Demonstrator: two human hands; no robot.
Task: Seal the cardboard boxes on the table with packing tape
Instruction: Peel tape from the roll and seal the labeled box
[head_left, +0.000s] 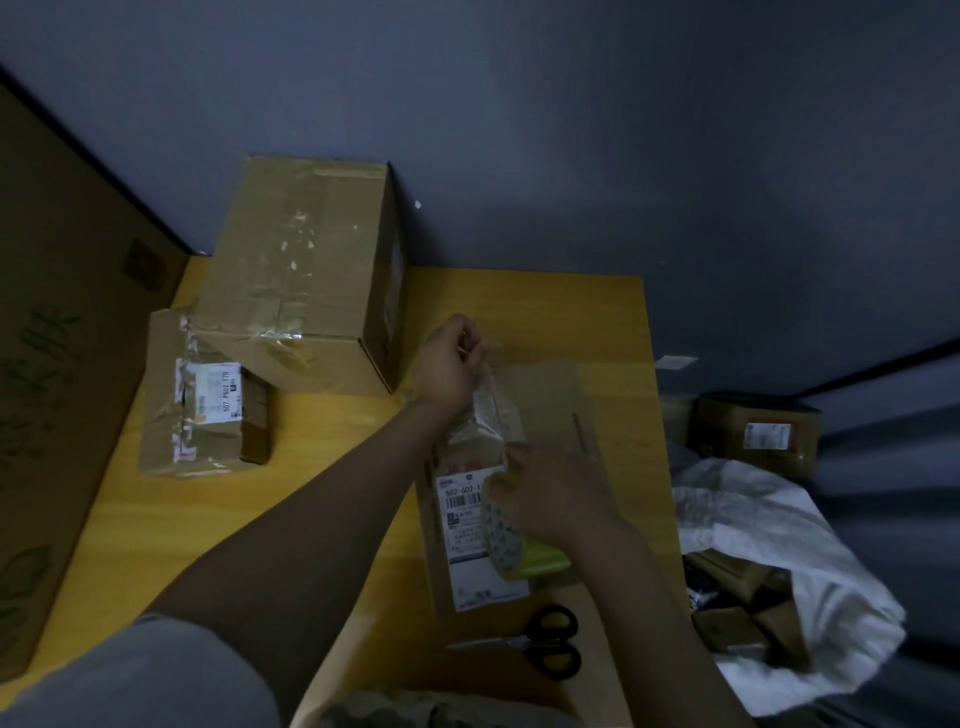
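1. Head view: the box (550, 405) lies flat on the table (332, 467), mid-right, label up, just in front of the person. The roll (503, 535) is over its near half.
2. Handling, my guess: box is light, stiff cardboard and prob. slides if tugged. The strip (488, 415) is thin and clingy, and folds on itself w/ slack. Best hold: strip by its free end, roll by its outer rim.
3. L hand (449, 364): arm reaches fwd across table, fingers pinching the strip end at box's far edge.
4. R hand (553, 499): palm down, fingers curled round the roll. Strip is stretched btwn both hands along box top.
5. Scissors (540, 642) lie just beside box's near end, untouched. Big box (306, 270) & small box (202, 405) sit left, well apart from hands.
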